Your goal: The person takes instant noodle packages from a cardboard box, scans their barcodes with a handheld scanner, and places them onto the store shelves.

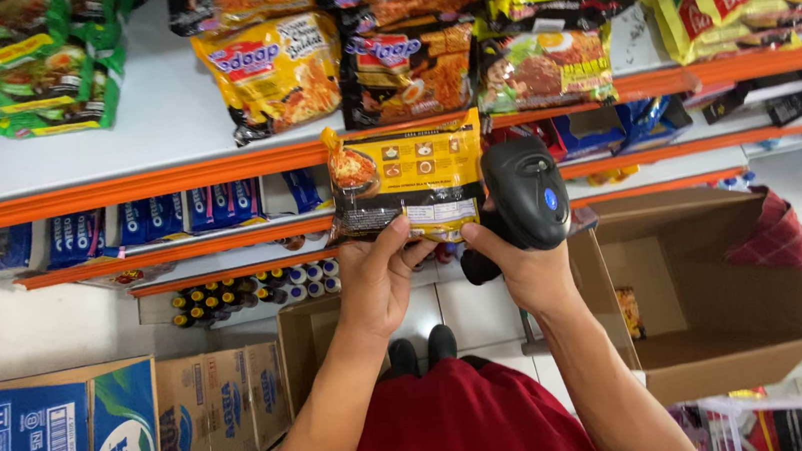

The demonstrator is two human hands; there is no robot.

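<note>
My left hand (pixel 379 276) holds up a yellow and black noodle packet (pixel 406 177) by its lower edge, back side facing me. My right hand (pixel 518 264) grips a black handheld barcode scanner (pixel 524 195) right beside the packet's right edge, its head pointing toward the packet. Both hands are raised in front of a white shelf with an orange edge (pixel 114 184).
Several noodle packets (pixel 408 68) lie on the top shelf; blue biscuit packs (pixel 188 209) and small bottles (pixel 228 296) fill lower shelves. An open cardboard box (pixel 714 321) stands at the right with a red cloth (pixel 779 233) on its flap. Blue and brown water cartons (pixel 94 442) stack at the left.
</note>
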